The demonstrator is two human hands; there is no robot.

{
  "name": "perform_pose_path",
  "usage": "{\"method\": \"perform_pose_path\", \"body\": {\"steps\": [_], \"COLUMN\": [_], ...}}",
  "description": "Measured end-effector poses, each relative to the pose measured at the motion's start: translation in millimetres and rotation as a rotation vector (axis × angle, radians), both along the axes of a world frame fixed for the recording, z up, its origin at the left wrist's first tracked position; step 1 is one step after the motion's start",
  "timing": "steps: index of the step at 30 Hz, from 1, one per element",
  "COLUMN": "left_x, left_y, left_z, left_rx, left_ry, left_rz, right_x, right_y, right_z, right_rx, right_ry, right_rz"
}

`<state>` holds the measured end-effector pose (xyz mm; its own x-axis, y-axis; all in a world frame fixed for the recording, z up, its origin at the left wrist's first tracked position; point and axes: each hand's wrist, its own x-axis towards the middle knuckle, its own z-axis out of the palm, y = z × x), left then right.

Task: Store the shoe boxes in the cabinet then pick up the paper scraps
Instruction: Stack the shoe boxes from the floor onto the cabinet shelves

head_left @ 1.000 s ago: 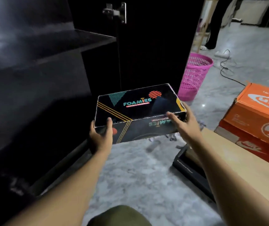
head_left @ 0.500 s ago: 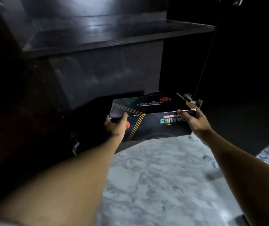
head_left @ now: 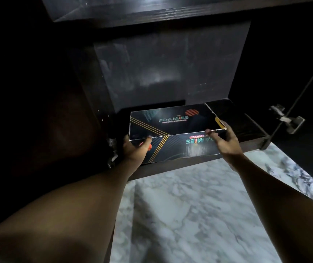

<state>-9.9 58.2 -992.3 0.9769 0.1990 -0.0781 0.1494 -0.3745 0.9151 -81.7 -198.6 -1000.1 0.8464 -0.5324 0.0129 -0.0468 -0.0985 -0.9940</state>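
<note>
left hand and right hand each grip an end of a black shoe box (labelled foamies) at the front edge of the cabinet's bottom shelf.

One shoe box, two hands, left hand, right hand, one cabinet

The scene is dimly lit, the cabinet interior being lost in near-black shadow save for a dull grey sheen at its back, while the marble floor is rendered brightest, the shoe box front lettering is smeared by blur, and straight edges are bowed toward the frame borders.
</note>
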Motion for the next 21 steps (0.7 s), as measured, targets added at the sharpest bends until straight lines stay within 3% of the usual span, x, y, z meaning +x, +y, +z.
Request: {"method": "perform_pose_path", "body": {"steps": [6,9,14,17,21], "left_x": [10.4,6.0,-6.5,-5.1,9.9], "left_y": [-5.0,-10.3,-2.9,5.1,7.6], "left_z": [5.5,4.0,-5.2,-8.8,-3.5], "left_rx": [0.217,0.442,0.928,1.047,1.03], "left_ry": [-0.001,-0.081,-0.366,-0.265,-0.183], "left_rz": [0.008,-0.075,-0.22,-0.383,-0.462], "right_x": [25.7,33.3,19.3,16.6,28.1], "right_y": [10.6,18.7,38.7,44.2,49.5], "right_z": [-10.1,-6.7,-12.7,-20.2,-26.0], "right_rx": [-0.102,-0.206,-0.502,-0.591,-0.601], "right_ry": [0.153,0.194,0.235,0.202,0.185], "right_rz": [0.014,-0.068,-0.306,-0.209,-0.05]}}
